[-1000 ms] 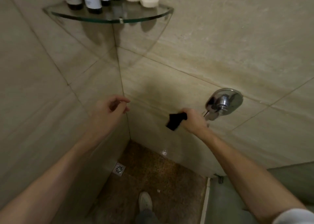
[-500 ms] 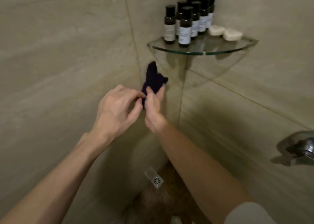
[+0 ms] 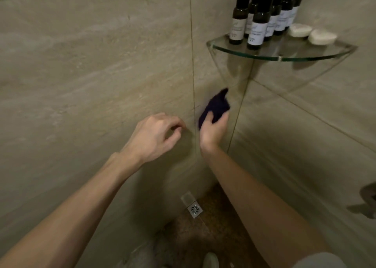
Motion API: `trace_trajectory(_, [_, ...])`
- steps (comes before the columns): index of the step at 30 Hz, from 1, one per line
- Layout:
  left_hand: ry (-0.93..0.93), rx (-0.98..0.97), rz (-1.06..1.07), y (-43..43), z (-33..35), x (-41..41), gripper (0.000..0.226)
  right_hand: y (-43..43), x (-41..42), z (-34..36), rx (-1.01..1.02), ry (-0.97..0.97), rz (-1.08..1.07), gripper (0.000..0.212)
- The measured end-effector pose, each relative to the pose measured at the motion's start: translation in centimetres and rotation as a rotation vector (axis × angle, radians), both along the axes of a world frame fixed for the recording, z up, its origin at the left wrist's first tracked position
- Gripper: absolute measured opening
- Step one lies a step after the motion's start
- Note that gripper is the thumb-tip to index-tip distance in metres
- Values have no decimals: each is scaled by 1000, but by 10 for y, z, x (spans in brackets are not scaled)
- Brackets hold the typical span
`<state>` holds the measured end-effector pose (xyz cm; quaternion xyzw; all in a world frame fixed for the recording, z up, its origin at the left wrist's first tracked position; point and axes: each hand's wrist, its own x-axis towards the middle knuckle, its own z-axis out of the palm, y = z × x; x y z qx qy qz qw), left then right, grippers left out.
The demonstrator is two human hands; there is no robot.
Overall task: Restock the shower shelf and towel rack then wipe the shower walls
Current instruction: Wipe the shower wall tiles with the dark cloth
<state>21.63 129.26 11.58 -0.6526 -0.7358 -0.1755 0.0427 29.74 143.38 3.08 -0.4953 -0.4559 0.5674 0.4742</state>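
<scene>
My right hand (image 3: 213,129) grips a dark blue cloth (image 3: 216,105) and presses it against the beige tiled left wall (image 3: 91,74), just left of the shower corner and below the glass corner shelf (image 3: 284,57). My left hand (image 3: 156,137) hovers beside it to the left, fingers curled loosely, holding nothing. On the shelf stand several dark bottles (image 3: 258,21) with white labels and two white soaps (image 3: 311,33).
The right wall (image 3: 305,135) meets the left wall at the corner. A chrome shower valve (image 3: 368,202) sticks out at the right edge. Below lie the brown pebbled floor (image 3: 203,237), a square metal drain (image 3: 195,209) and my shoe (image 3: 210,260).
My right hand carried the cloth from beside the valve to the left wall near the corner. My left hand let go of the cloth and drew back to the left.
</scene>
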Motion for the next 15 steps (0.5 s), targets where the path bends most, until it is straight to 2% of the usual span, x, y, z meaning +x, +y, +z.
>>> trace_trajectory(2, [-7, -5, 5, 1, -4, 2, 23, 16, -10, 11, 152, -23, 49, 54])
trace_trajectory(5, [-29, 15, 47, 2, -11, -2, 23, 25, -16, 1, 127, -73, 118, 61])
trace_trajectory(9, [-20, 0, 95, 4, -23, -2, 25, 36, -1, -33, -173, -185, 248, 56])
trace_trajectory(12, [-98, -56, 137, 1, -39, 3, 27, 38, 19, -51, -468, -96, 382, 57])
trace_trajectory(15, [-214, -164, 217, -14, -69, 8, 28, 13, 39, -55, -642, -100, 573, 35])
